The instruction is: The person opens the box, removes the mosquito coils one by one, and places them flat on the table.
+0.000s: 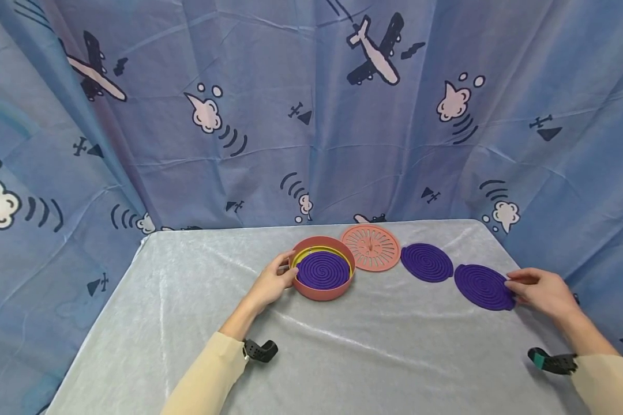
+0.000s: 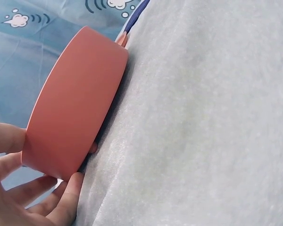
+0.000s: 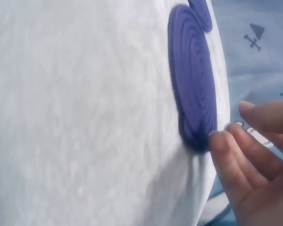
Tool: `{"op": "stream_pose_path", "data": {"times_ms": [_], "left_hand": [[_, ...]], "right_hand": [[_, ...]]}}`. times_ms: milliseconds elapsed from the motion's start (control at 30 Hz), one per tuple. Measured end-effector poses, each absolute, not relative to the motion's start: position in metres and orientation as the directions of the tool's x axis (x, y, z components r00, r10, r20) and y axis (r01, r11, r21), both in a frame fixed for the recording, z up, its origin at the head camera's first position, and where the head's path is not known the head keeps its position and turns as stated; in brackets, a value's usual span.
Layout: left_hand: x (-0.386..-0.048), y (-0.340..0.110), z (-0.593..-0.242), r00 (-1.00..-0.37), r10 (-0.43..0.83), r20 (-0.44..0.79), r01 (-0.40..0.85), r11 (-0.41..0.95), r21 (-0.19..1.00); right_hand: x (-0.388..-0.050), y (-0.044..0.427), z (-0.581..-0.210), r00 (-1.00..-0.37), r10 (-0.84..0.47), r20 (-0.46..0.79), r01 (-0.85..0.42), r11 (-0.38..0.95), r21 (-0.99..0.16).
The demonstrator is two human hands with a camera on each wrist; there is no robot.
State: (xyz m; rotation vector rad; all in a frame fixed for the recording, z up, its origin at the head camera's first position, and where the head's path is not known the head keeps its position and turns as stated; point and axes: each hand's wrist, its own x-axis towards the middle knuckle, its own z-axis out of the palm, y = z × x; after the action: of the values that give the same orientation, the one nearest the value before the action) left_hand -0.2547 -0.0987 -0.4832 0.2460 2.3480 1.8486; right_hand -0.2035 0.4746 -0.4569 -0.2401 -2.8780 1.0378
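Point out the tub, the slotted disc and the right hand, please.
Tub [image 2: 78, 101]: left wrist view, on its outer side wall.
Slotted disc [image 1: 372, 252]: head view, near its centre.
Right hand [image 1: 544, 293]: head view, on the back of the hand.

I see a smooth, matt, plastic-looking dish [image 2: 78, 101], matt, ridged purple coils [image 1: 427, 263] and a plush, cloth-covered counter [image 1: 384, 337].

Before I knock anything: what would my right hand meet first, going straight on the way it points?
Most likely the rightmost purple mosquito coil; the right hand is at its edge, though contact is unclear.
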Motion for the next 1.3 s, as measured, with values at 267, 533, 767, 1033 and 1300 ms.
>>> {"op": "stream_pose_path", "data": {"times_ms": [267, 533, 767, 1033, 1300], "left_hand": [[-0.254, -0.100, -0.483, -0.976, 0.216, -0.020, 0.031, 0.234, 0.972], [-0.256, -0.100, -0.484, -0.974, 0.224, -0.019, 0.037, 0.243, 0.969], [-0.255, -0.100, -0.483, -0.975, 0.222, -0.025, 0.033, 0.256, 0.966], [-0.255, -0.099, -0.483, -0.975, 0.221, -0.006, 0.048, 0.236, 0.970], [-0.253, -0.099, -0.482, -0.976, 0.218, -0.007, 0.047, 0.241, 0.969]], "right_hand": [[-0.219, 0.444, -0.454, -0.997, 0.077, 0.030, 0.034, 0.706, -0.707], [-0.236, 0.407, -0.449, -1.000, -0.002, 0.020, -0.016, 0.662, -0.749], [-0.247, 0.373, -0.447, -0.998, -0.056, 0.026, -0.055, 0.617, -0.785], [-0.259, 0.334, -0.446, -0.995, -0.096, 0.028, -0.079, 0.589, -0.804], [-0.266, 0.295, -0.440, -0.988, -0.152, 0.009, -0.093, 0.553, -0.828]]}}
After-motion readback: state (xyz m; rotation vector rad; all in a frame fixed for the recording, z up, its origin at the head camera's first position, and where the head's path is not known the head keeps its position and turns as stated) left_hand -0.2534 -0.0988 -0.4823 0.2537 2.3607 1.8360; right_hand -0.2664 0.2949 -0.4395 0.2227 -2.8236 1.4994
